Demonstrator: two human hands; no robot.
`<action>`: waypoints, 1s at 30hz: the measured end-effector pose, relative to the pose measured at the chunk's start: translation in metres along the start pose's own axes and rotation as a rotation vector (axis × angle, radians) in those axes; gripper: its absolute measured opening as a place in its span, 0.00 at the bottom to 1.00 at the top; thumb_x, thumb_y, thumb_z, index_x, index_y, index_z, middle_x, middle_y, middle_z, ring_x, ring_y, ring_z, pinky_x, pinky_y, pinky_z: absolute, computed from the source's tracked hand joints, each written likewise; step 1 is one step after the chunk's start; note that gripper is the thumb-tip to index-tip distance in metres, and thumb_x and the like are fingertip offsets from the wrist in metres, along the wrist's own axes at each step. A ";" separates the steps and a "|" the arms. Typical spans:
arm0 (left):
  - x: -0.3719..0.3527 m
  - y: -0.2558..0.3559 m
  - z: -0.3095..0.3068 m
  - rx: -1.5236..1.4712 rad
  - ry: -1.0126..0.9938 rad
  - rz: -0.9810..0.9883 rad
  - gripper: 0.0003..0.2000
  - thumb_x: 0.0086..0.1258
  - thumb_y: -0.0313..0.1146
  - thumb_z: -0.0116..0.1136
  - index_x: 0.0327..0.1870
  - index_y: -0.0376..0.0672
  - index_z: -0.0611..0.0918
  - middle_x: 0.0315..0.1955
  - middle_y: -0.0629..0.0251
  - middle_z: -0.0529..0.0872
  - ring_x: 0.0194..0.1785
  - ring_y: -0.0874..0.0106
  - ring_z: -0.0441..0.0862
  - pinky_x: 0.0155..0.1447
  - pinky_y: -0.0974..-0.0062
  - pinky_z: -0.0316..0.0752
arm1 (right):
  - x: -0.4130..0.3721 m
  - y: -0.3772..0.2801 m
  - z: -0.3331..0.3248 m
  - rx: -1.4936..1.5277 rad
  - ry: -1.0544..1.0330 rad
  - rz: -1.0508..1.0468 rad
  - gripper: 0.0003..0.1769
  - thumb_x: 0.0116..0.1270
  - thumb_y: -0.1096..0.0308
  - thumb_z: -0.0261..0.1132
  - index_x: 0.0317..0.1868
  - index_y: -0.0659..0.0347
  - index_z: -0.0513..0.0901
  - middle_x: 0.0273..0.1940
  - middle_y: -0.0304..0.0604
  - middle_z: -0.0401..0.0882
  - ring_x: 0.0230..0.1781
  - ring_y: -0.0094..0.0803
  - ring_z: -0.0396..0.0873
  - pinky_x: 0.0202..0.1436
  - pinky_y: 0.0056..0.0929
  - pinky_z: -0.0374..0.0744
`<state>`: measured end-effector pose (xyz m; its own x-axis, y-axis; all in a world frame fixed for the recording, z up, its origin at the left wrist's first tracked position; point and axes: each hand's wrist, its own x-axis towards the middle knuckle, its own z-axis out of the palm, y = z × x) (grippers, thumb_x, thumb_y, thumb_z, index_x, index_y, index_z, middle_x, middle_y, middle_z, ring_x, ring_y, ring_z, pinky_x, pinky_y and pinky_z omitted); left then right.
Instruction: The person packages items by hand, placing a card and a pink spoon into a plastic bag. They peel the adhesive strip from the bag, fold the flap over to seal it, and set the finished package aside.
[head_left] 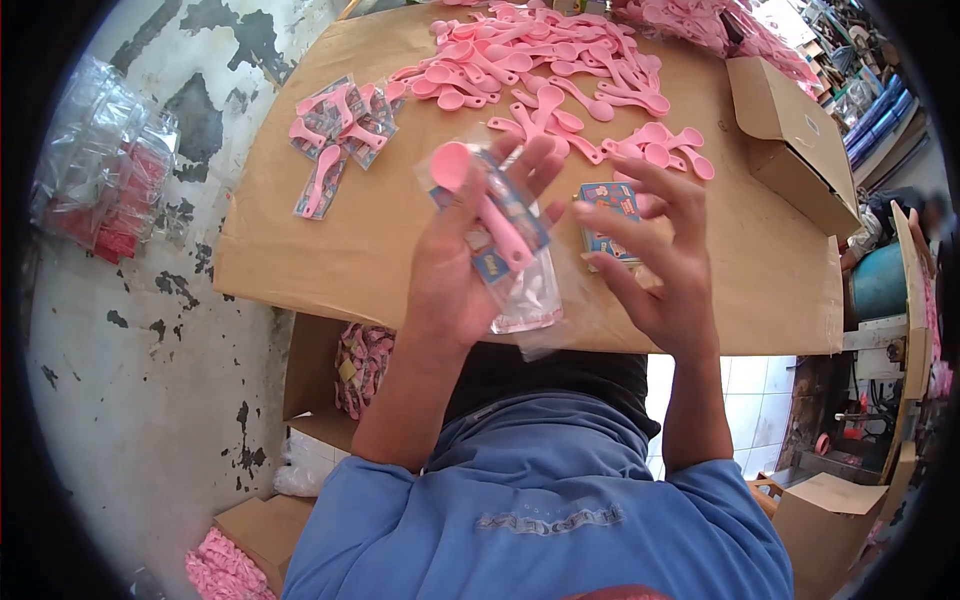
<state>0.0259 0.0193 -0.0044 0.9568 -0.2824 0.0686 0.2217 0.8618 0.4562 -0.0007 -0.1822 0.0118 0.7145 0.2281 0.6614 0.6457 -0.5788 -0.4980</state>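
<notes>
My left hand (447, 285) is closed around a pink measuring spoon (505, 235) that lies against a blue printed card (492, 266). Clear plastic shows around the spoon's bowl; whether it fully encloses the spoon cannot be made out. Below the card, at the table's near edge, are clear plastic bags (535, 298). My right hand (668, 265) is raised with its fingers spread and holds nothing visible. Partly behind its fingers sits a stack of printed cards (604, 195) on the table. A few loose pink spoons (655, 142) lie just beyond that hand.
A large heap of pink spoons (540, 50) covers the far side of the brown table (330, 250). Several spoons with cards in clear packs (340, 120) lie at left. An open cardboard box (795, 140) stands at right. Bagged goods (110, 150) are by the left wall.
</notes>
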 end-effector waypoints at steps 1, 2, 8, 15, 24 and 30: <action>-0.001 -0.006 0.001 0.076 0.032 -0.032 0.26 0.87 0.46 0.48 0.77 0.39 0.68 0.71 0.54 0.77 0.73 0.63 0.76 0.75 0.61 0.74 | 0.003 -0.003 0.002 -0.111 -0.045 -0.066 0.18 0.63 0.72 0.73 0.51 0.39 0.94 0.70 0.44 0.76 0.68 0.44 0.70 0.65 0.40 0.76; -0.001 -0.011 -0.001 0.080 0.001 -0.078 0.26 0.87 0.46 0.48 0.77 0.39 0.68 0.71 0.54 0.78 0.73 0.63 0.76 0.75 0.61 0.74 | 0.004 -0.002 0.006 -0.118 -0.034 -0.132 0.18 0.62 0.71 0.73 0.50 0.38 0.94 0.70 0.44 0.76 0.68 0.43 0.71 0.65 0.40 0.75; -0.005 -0.020 -0.006 -0.009 -0.010 -0.244 0.31 0.88 0.51 0.43 0.81 0.39 0.61 0.74 0.48 0.71 0.74 0.57 0.75 0.77 0.56 0.72 | 0.007 -0.004 0.005 0.126 -0.017 -0.177 0.13 0.57 0.68 0.75 0.42 0.42 0.95 0.69 0.44 0.79 0.63 0.42 0.75 0.63 0.38 0.76; -0.008 -0.011 -0.008 0.473 -0.147 0.002 0.28 0.85 0.42 0.55 0.77 0.35 0.67 0.71 0.50 0.78 0.70 0.69 0.78 0.72 0.68 0.74 | -0.006 0.007 0.010 0.647 0.038 0.332 0.24 0.69 0.74 0.75 0.64 0.64 0.81 0.41 0.37 0.88 0.34 0.18 0.77 0.41 0.20 0.74; -0.013 -0.019 0.001 0.721 -0.017 0.015 0.21 0.78 0.27 0.63 0.70 0.32 0.77 0.53 0.49 0.91 0.55 0.72 0.88 0.61 0.75 0.81 | -0.022 0.017 0.021 0.787 -0.104 0.517 0.31 0.69 0.73 0.76 0.69 0.62 0.72 0.38 0.33 0.84 0.32 0.15 0.72 0.36 0.19 0.71; -0.014 -0.023 0.004 0.775 -0.006 0.085 0.22 0.80 0.27 0.62 0.72 0.34 0.76 0.50 0.47 0.92 0.51 0.72 0.90 0.56 0.75 0.84 | -0.016 0.016 0.014 0.724 0.042 0.492 0.28 0.68 0.74 0.76 0.65 0.61 0.74 0.38 0.35 0.84 0.34 0.18 0.76 0.39 0.20 0.75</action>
<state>0.0066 0.0017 -0.0121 0.9631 -0.2326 0.1354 -0.0497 0.3408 0.9388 0.0018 -0.1840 -0.0142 0.9558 0.0460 0.2905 0.2889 0.0383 -0.9566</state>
